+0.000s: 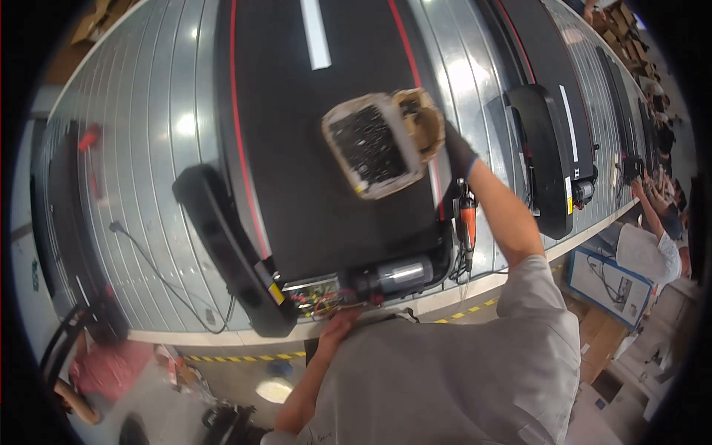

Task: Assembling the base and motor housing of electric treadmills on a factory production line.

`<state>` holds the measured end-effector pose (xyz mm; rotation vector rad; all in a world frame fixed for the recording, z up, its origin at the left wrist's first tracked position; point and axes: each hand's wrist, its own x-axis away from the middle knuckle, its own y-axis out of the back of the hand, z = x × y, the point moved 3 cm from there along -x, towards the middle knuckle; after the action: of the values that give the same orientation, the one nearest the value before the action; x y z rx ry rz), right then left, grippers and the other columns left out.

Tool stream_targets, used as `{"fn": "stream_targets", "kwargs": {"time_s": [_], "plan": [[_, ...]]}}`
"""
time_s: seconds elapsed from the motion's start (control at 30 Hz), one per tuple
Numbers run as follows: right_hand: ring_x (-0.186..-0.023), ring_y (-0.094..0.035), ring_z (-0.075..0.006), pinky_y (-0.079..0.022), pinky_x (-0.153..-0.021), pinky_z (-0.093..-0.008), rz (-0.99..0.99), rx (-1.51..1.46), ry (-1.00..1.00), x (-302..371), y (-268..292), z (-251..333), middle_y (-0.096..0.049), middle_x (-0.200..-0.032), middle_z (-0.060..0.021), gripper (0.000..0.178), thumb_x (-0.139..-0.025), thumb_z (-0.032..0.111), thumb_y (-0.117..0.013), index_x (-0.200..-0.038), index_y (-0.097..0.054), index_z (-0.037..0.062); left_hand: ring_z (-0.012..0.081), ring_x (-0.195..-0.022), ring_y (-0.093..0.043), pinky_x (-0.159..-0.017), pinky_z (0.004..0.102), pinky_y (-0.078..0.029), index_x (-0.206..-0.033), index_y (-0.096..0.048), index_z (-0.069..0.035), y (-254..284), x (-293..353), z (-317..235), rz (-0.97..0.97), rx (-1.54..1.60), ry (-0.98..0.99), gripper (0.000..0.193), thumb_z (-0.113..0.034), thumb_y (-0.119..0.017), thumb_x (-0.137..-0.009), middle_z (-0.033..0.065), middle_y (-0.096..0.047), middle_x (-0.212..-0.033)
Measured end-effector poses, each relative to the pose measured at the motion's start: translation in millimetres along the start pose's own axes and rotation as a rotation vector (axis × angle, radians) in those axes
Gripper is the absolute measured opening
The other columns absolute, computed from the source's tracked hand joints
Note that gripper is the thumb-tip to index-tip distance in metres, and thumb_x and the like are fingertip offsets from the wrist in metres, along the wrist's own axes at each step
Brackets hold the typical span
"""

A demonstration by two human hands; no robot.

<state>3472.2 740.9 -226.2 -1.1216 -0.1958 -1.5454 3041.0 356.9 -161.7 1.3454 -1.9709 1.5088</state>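
treadmill [326, 148]: lying on the metal line [156, 133], motor end cover off, so motor [393, 276] and wiring [319, 298] are out in the open

right hand [456, 152]: dark glove, clamped on a worn cardboard tray [378, 142] held up over the belt

left hand [340, 322]: bare, at the wiring, honestly can't tell if it's pinching anything

left to do, I'd guess: cover isn't on yet; orange screwdriver [466, 222] hangs unused

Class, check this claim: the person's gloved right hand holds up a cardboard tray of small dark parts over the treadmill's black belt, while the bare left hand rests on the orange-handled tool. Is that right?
Not quite. In the head view the bare left hand is at the open motor bay's wiring, not on the orange-handled tool, which hangs by the right forearm. The gloved right hand does hold the cardboard tray over the black belt.
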Motion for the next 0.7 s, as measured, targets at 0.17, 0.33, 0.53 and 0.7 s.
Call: {"fn": "stream_targets", "kwargs": {"time_s": [0.17, 0.33, 0.53, 0.7], "plan": [[-0.098, -0.07, -0.0232, -0.055, -0.095, -0.0376, -0.274, 0.428, 0.45, 85, 76, 53, -0.072, -0.109, -0.0129, 0.038, -0.102, 0.038, -0.059, -0.117, -0.067, 0.0036, 0.0218, -0.15, -0.036, -0.123, 0.0365, -0.029, -0.157, -0.041, -0.005, -12, -53, 29, 0.275, -0.264, 0.09, 0.057, -0.028, -0.056, -0.107, 0.0082, -0.043, -0.162], [-0.092, -0.072, -0.0195, -0.055, -0.086, -0.031, -0.761, 1.053, 0.788, 208, 40, 72, -0.074, -0.093, -0.0093, 0.018, -0.098, 0.015, -0.064, -0.106, -0.069, 0.0001, 0.0226, -0.147, -0.042, -0.12, 0.0357, -0.032, -0.158, -0.037, -0.003, 3, -35, 12, 0.202, -0.585, 0.13, 0.057, -0.026, -0.055, -0.108, 0.0102, -0.046, -0.159], [-0.093, -0.072, -0.0269, -0.057, -0.082, -0.0417, 0.011, 1.614, 0.56, 322, -34, -165, -0.073, -0.097, -0.0047, 0.043, -0.073, 0.043, -0.087, -0.103, -0.074, 0.0149, 0.0217, -0.134, -0.053, -0.113, 0.0386, -0.041, -0.154, -0.046, -0.008, 31, 0, 0, 0.117, -0.629, 0.222, 0.056, -0.034, -0.058, -0.106, 0.0113, -0.057, -0.148], [-0.102, -0.068, -0.0259, -0.056, -0.086, -0.0406, -0.184, 1.414, 0.602, 323, -19, -210, -0.074, -0.106, -0.0017, 0.043, -0.076, 0.04, -0.085, -0.111, -0.073, 0.0173, 0.0246, -0.132, -0.055, -0.111, 0.0441, -0.042, -0.154, -0.045, -0.01, 40, 25, 8, 0.079, -0.068, 0.132, 0.058, -0.041, -0.057, -0.106, 0.0116, -0.059, -0.145]]}}
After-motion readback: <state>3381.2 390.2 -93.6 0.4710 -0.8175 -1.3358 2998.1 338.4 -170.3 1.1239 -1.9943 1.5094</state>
